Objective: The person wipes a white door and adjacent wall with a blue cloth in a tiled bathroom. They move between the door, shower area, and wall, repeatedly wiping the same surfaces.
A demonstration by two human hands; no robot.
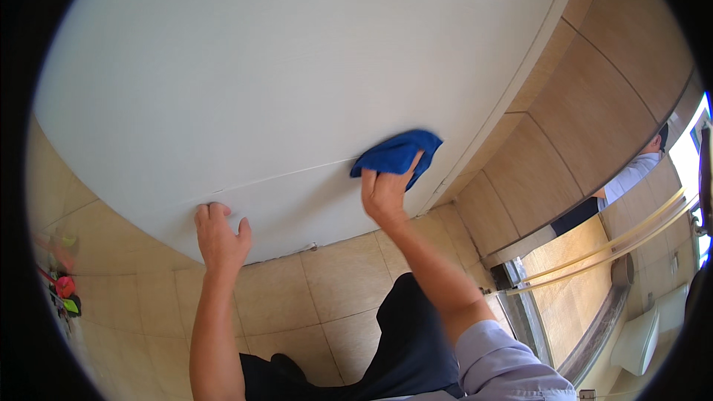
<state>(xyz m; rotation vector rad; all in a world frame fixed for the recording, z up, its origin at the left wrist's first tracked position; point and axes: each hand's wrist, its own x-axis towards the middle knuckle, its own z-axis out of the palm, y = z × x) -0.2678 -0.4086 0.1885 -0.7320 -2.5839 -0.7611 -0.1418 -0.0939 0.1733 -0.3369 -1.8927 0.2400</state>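
Note:
My right hand (385, 195) grips a bunched blue cloth (392, 151) and presses it against the lower right part of a white door (289, 72). The cloth covers the ends of those fingers. A thin horizontal seam (289, 171) crosses the panel and runs up to the cloth. Farther left, my left hand (218, 234) touches the same surface just below the seam, its fingertips bent and its thumb apart. It holds nothing.
Beige floor tiles (284, 289) lie below the door's chipped lower edge. At right are a tiled wall (579, 106), a mirror-like strip reflecting a person (632, 175), pale rails (607, 250) and a white toilet (638, 342). Red and green cleaning tools (66, 288) stand far left.

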